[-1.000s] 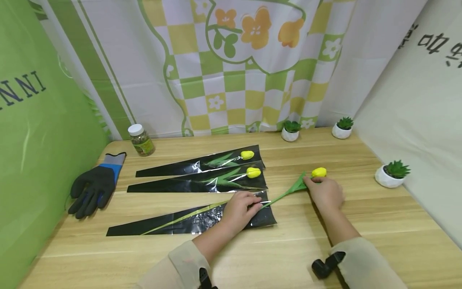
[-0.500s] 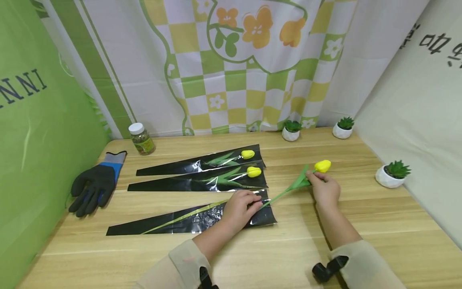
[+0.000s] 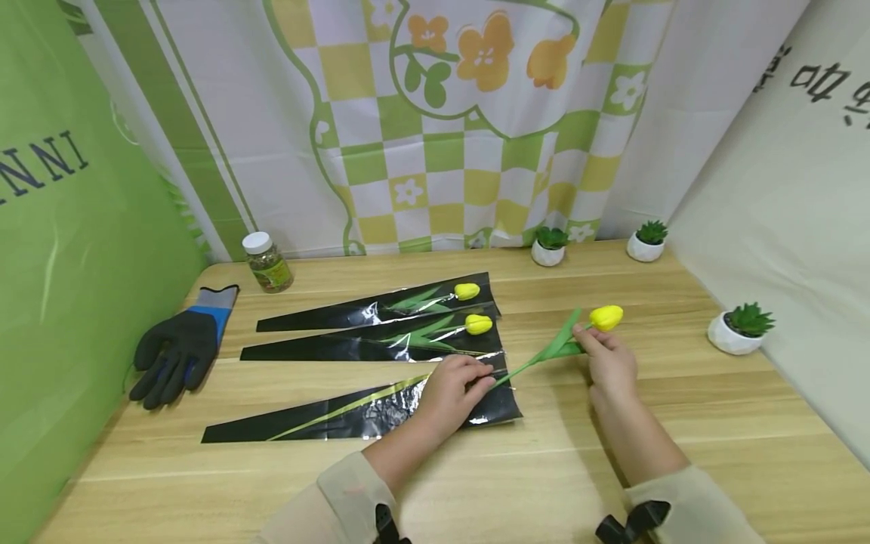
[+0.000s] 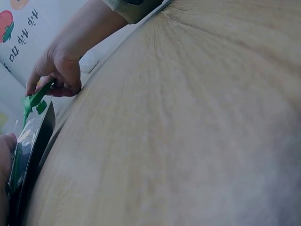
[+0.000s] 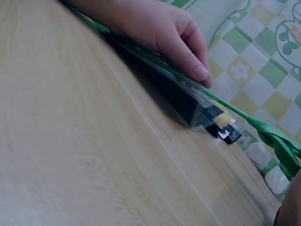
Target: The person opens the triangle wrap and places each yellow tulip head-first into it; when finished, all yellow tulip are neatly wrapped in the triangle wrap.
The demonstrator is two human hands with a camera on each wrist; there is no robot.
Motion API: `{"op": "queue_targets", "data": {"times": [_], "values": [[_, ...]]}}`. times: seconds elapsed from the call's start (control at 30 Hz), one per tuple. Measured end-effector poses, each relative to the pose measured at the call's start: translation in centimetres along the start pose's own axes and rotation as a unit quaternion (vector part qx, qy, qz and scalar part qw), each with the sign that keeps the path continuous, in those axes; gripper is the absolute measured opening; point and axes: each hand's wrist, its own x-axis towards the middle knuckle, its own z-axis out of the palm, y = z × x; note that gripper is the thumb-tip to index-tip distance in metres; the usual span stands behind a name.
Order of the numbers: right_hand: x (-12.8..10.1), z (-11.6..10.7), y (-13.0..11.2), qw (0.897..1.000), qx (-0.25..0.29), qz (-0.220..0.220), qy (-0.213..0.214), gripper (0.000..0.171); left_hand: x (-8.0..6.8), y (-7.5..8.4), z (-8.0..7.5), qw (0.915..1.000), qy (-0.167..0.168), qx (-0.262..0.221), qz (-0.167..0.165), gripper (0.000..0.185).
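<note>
In the head view my right hand [image 3: 612,364] pinches an artificial yellow tulip [image 3: 606,317] just below its bloom, by the green leaves. The tulip's stem [image 3: 518,372] slants down left into the wide mouth of a black, clear-fronted flower sleeve [image 3: 367,417]. My left hand [image 3: 451,389] rests on that sleeve, thumb and fingers pinching the clear film at the mouth. In the right wrist view the left thumb [image 5: 201,74] lies close to the green stem; the stem's lower end is hidden. The left wrist view shows the right hand [image 4: 61,75] gripping the green leaves.
Two sleeves, an upper one [image 3: 326,321] and a middle one [image 3: 299,353], each with a yellow tulip, lie behind. A dark work glove [image 3: 173,355] and a jar [image 3: 269,268] are at left. Potted succulents [image 3: 548,253], [image 3: 647,245], [image 3: 737,336] stand back and right.
My right hand has turned and shifted slightly left and nearer, the tulip moving with it so its bloom shows fully above the fingers. The left hand has stayed at the sleeve's mouth.
</note>
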Motion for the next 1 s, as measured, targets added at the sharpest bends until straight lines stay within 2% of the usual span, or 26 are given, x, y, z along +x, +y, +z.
{"op": "queue_targets", "data": {"times": [0.2,0.4,0.67,1.0], "values": [[-0.8,0.5,0.4,1.000,0.028,-0.001,0.003,0.024,0.1,0.2,0.0,0.9999,0.009,-0.005,0.013,0.021],[-1.0,0.1,0.5,0.997,0.076,0.005,0.017,0.024,0.1,0.4,0.0,0.9999,0.015,-0.005,0.007,0.021],[-2.0,0.4,1.1,0.999,0.052,-0.002,0.009,0.023,0.2,0.5,-0.1,0.9997,0.023,0.000,0.008,0.021],[-3.0,1.7,1.6,0.998,0.059,-0.021,-0.001,0.020,0.2,0.4,-0.1,0.9990,0.039,-0.001,0.024,0.020]]}}
